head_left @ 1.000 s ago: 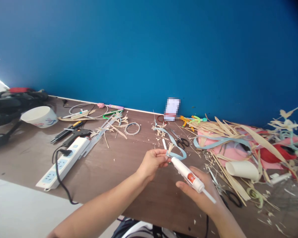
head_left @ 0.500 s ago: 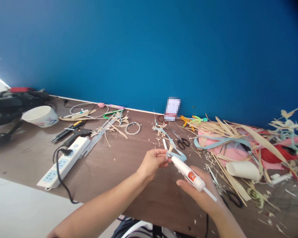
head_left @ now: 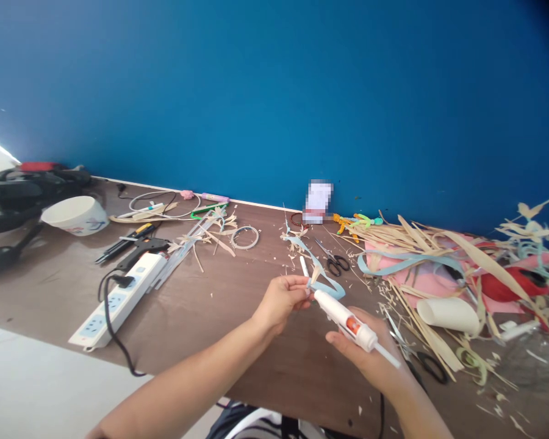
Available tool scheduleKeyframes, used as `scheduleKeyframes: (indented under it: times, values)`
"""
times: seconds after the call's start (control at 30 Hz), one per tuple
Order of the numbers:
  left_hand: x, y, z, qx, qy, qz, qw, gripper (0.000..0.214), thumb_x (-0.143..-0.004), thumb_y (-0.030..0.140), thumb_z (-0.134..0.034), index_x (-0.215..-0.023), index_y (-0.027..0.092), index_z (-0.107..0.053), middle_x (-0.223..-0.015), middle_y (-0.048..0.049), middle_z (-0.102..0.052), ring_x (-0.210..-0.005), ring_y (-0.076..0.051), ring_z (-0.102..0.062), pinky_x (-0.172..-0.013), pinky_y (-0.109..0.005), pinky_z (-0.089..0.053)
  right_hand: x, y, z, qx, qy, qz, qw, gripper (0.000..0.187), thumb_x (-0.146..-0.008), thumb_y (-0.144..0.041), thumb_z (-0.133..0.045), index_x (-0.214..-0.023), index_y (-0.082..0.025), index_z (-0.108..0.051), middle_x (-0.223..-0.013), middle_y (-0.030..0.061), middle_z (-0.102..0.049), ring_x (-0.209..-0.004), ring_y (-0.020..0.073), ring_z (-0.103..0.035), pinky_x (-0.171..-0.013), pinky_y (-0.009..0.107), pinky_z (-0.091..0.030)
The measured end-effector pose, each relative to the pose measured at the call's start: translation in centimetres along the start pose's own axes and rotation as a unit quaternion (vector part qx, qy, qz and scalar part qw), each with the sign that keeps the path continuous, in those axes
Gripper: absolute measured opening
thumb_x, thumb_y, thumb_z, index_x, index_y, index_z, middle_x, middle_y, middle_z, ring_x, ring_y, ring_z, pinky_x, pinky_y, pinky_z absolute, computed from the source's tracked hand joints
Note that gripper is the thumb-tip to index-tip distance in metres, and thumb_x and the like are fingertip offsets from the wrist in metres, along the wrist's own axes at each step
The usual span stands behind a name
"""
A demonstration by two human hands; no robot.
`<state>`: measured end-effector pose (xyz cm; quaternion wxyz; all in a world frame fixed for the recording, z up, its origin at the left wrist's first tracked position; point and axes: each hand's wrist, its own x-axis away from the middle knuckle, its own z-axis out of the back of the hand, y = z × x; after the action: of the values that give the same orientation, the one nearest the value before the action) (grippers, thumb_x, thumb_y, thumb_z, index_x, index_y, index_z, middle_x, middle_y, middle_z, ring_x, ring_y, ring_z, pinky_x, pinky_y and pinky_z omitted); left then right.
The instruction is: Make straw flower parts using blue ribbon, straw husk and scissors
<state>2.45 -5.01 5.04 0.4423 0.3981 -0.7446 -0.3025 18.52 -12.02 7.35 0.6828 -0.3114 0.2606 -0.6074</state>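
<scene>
Near the middle of the table, my left hand [head_left: 286, 297] pinches the end of a light blue ribbon [head_left: 333, 288], together with a small pale husk piece [head_left: 315, 274]. My right hand [head_left: 373, 344] is wrapped round a white glue gun [head_left: 343, 317] with an orange part on its body. A clear glue stick [head_left: 388, 355] pokes out of its rear. The gun's nozzle points up and left, close to the left fingertips; whether it touches the ribbon I cannot tell. The right fingers are mostly hidden behind the gun.
On the left are a power strip [head_left: 119, 305], a black glue gun [head_left: 141, 251] and a white bowl [head_left: 75, 215]. Black scissors [head_left: 337, 263] lie beyond the hands, larger scissors [head_left: 430, 367] to the right. Dried husk strips [head_left: 439, 347] and a white cup [head_left: 448, 314] clutter the right side.
The glue gun in my right hand has shifted very slightly left, towards the left fingertips. My left hand keeps its pinch almost unmoved.
</scene>
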Motion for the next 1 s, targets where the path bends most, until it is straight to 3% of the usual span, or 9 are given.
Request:
scheduleKeyframes:
  times: [0.13, 0.3, 0.43, 0.57, 0.8, 1.0]
  values:
    - [-0.07, -0.13, 0.04, 0.002, 0.001, 0.001, 1.000, 0.023, -0.055, 0.014, -0.068, -0.077, 0.009, -0.064, -0.069, -0.0070, -0.066, -0.060, -0.012, -0.060, -0.055, -0.020, -0.045, -0.04, -0.14, -0.03, -0.001, -0.001, -0.001, 1.000, 0.027, -0.073, -0.043, -0.054, -0.064, -0.018, -0.047, -0.055, -0.0035, -0.041, -0.051, 0.0108, -0.039, -0.047, 0.022, -0.035]
    - [-0.18, -0.31, 0.14, 0.000, -0.009, -0.008, 1.000, 0.025, -0.056, 0.013, -0.068, -0.080, 0.008, -0.063, -0.069, -0.0074, -0.066, -0.058, -0.011, -0.059, -0.055, -0.020, -0.044, -0.12, -0.40, 0.11, -0.014, 0.000, -0.005, 1.000, 0.023, -0.071, -0.039, -0.056, -0.076, -0.017, -0.055, -0.056, -0.0036, -0.044, -0.051, 0.0111, -0.040, -0.047, 0.022, -0.035]
    - [-0.09, -0.18, 0.13, -0.003, -0.008, -0.001, 1.000, 0.024, -0.056, 0.014, -0.068, -0.079, 0.008, -0.063, -0.071, -0.0087, -0.066, -0.064, -0.013, -0.061, -0.055, -0.019, -0.044, -0.11, -0.31, 0.06, -0.026, 0.013, -0.014, 0.999, 0.024, -0.071, -0.040, -0.056, -0.065, -0.017, -0.049, -0.054, -0.0045, -0.040, -0.050, 0.0102, -0.038, -0.046, 0.022, -0.034]
    - [0.00, -0.02, 0.09, 0.002, -0.004, -0.001, 1.000, 0.024, -0.056, 0.014, -0.068, -0.079, 0.008, -0.063, -0.069, -0.0078, -0.066, -0.059, -0.011, -0.060, -0.054, -0.019, -0.044, -0.08, 0.01, -0.19, -0.022, 0.018, -0.007, 1.000, 0.025, -0.071, -0.042, -0.056, -0.069, -0.018, -0.051, -0.055, -0.0042, -0.042, -0.050, 0.0109, -0.039, -0.047, 0.022, -0.035]
    - [0.00, -0.12, 0.04, 0.004, -0.006, 0.002, 1.000, 0.023, -0.056, 0.013, -0.068, -0.078, 0.009, -0.063, -0.070, -0.0082, -0.066, -0.064, -0.014, -0.062, -0.055, -0.019, -0.045, -0.17, -0.24, 0.02, -0.017, 0.017, -0.013, 1.000, 0.029, -0.072, -0.042, -0.055, -0.059, -0.019, -0.042, -0.053, -0.0047, -0.039, -0.049, 0.0100, -0.038, -0.046, 0.022, -0.034]
    - [-0.21, -0.36, 0.26, 0.003, -0.010, -0.004, 1.000, 0.024, -0.056, 0.014, -0.069, -0.078, 0.008, -0.063, -0.068, -0.0074, -0.066, -0.058, -0.011, -0.059, -0.055, -0.020, -0.044, -0.04, 0.19, -0.36, -0.035, 0.016, -0.004, 0.999, 0.025, -0.072, -0.042, -0.055, -0.073, -0.018, -0.052, -0.055, -0.0043, -0.042, -0.051, 0.0109, -0.039, -0.047, 0.022, -0.035]
